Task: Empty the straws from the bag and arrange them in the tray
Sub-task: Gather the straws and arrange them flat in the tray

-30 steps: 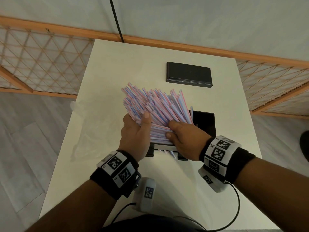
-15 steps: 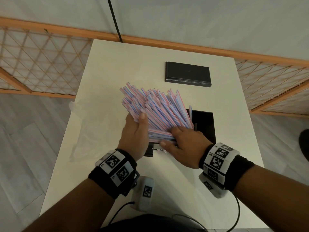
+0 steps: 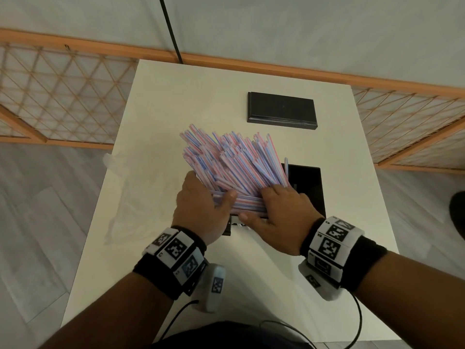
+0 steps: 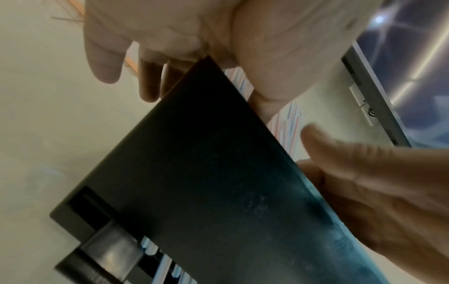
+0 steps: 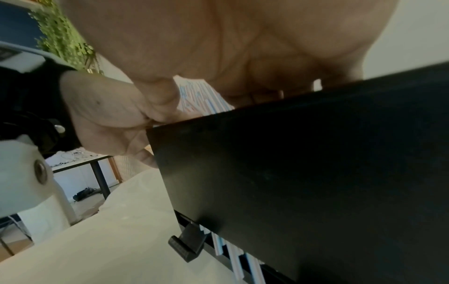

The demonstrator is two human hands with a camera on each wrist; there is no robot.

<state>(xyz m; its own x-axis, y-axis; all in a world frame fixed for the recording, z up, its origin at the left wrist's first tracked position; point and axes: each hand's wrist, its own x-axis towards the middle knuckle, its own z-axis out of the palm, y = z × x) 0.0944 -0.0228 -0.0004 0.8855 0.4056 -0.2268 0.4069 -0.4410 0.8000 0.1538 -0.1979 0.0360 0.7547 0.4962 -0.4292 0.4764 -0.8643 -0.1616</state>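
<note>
L hand (image 3: 201,210) & R hand (image 3: 274,217) both clamping the straws (image 3: 234,165) from either side, bundle sitting w/ lower ends in black tray (image 3: 309,187) on table (image 3: 156,117).

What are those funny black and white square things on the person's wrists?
Each wrist wears a black band carrying white blocks printed with black square code patterns. A white camera pod with its own small code hangs below each wrist, and thin black cables trail back.

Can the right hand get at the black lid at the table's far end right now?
Probably not yet: the right hand grips the straw bundle together with the left hand; the path to the black lid looks free otherwise.
</note>
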